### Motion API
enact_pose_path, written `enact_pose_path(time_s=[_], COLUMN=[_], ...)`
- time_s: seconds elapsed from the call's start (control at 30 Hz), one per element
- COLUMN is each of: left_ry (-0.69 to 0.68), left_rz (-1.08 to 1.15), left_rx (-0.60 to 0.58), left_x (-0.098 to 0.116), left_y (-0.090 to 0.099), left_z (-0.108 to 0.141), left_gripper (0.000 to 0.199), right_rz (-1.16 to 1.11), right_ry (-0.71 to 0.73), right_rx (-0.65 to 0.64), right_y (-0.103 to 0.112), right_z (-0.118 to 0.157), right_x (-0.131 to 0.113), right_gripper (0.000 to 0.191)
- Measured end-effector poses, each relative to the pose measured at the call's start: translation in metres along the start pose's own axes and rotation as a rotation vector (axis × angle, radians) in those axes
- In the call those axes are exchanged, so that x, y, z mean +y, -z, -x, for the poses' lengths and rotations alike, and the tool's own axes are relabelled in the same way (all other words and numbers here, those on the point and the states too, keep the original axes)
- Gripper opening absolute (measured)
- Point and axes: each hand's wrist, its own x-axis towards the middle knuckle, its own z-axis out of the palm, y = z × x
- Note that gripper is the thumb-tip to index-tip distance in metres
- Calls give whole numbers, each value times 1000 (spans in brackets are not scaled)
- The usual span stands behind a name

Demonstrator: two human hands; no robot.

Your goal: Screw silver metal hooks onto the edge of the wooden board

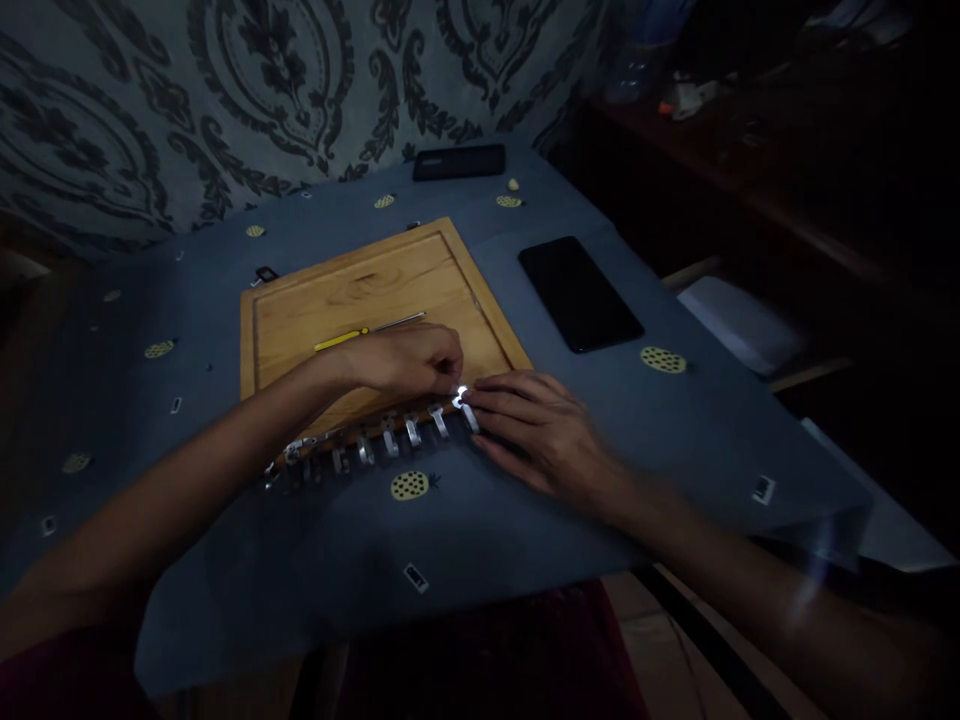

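Over the front edge of a wooden board [360, 290], my left hand [409, 360] is closed in a pinch, its fingertips just above a bright metal hook [469, 416] at the row's right end. Whatever lies between those fingertips is hidden. My right hand [536, 430] reaches in from the right, fingers closed around the side of that same hook. Several similar metal hooks [412, 431] line the board's front edge to the left, the farthest ones dim. A screwdriver with a yellow handle [341, 340] lies on the board behind my left hand.
A dark phone [580, 293] rests right of the board, and a black phone case [459, 161] lies near the wall. The blue tablecloth [315, 580] has a pineapple print. A small black object [265, 273] sits behind the board's left corner. Dark furniture stands at the right.
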Motion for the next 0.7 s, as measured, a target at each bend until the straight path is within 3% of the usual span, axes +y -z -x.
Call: enact_pose_path(time_s=[0.7], left_ry=[1], left_rz=[21], left_rx=[-41], left_x=[0], left_y=[3], left_z=[-6], left_gripper=[15], right_rz=[-20], right_ry=[13], right_rx=[7], right_y=[-1], right_z=[1], right_x=[1], right_gripper=[20])
